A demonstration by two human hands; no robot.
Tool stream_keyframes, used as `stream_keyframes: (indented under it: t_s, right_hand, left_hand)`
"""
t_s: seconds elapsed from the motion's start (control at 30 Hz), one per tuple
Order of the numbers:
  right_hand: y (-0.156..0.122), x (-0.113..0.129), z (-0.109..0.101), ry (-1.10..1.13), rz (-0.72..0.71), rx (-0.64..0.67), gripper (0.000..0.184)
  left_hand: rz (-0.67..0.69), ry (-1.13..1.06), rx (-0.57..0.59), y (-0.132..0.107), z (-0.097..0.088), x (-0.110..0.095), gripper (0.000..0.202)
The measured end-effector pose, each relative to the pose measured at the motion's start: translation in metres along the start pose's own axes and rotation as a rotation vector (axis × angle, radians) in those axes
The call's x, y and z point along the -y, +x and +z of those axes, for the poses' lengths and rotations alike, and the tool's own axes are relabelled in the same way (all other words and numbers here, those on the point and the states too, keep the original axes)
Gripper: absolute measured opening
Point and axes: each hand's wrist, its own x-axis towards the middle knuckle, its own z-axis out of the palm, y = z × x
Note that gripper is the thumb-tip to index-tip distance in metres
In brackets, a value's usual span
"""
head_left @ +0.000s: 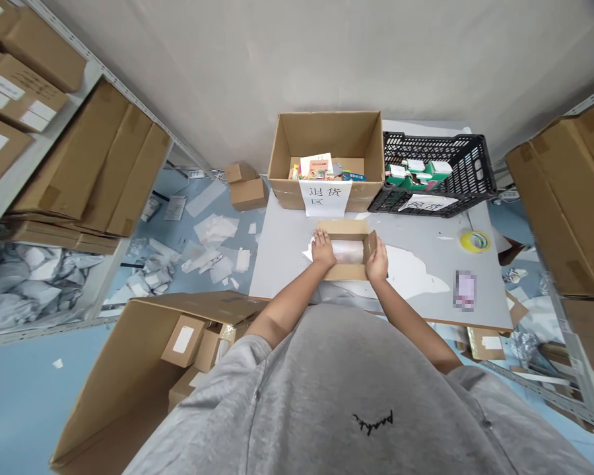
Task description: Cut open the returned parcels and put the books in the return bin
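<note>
A small open cardboard box (345, 272) lies on the table in front of me, its long flaps standing out at the far and near sides. Inside it is a pale item in what looks like clear wrap (349, 251). My left hand (323, 249) covers the left end of the box, its fingers over the end wall. At the opposite end, my right hand (377, 262) grips the raised end flap from outside. White paper (416, 269) lies beneath the box and out to the right.
Behind stands a large carton (329, 125) with books, beside a black crate (468, 175) holding green-and-white boxes. Yellow tape (475, 241) and a blurred object (465, 291) lie right. A big open carton (113, 369) is at lower left; paper scraps (216, 229) litter the floor. Shelves flank both sides.
</note>
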Motion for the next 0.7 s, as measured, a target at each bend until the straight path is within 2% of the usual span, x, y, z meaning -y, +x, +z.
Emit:
stream_keyframes:
  t_s: [0.1,0.23,0.3,0.37,0.43,0.5,0.6,0.7]
  right_hand:
    - [0.001,-0.005,-0.012,-0.167,-0.017,0.030,0.084]
    - [0.005,-0.011,-0.014,-0.264,-0.081,0.132,0.078]
    - [0.006,-0.013,-0.009,-0.238,-0.050,0.195,0.073]
    - [0.005,-0.013,-0.002,-0.187,-0.033,0.255,0.076]
    - [0.002,-0.012,0.003,-0.142,-0.081,0.314,0.095]
    - [-0.001,-0.013,0.005,-0.119,-0.156,0.371,0.123]
    - [0.000,-0.015,0.003,-0.136,-0.221,0.444,0.151]
    - [0.007,-0.016,-0.002,-0.198,-0.244,0.482,0.160]
  left_hand:
    - [0.080,-0.102,0.048,0.001,-0.011,0.016,0.111]
    - [0.162,-0.299,0.002,0.001,-0.026,0.060,0.082]
    - [0.111,-0.356,-0.067,-0.001,-0.030,0.081,0.074]
    - [0.037,-0.356,-0.108,-0.007,-0.030,0.094,0.073]
    - [-0.015,-0.282,-0.149,-0.016,-0.028,0.099,0.074]
    - [-0.005,-0.163,-0.195,-0.024,-0.024,0.096,0.075]
    - [0.153,-0.063,-0.187,-0.030,-0.019,0.088,0.070]
    - [0.272,-0.099,-0.116,-0.029,-0.014,0.082,0.066]
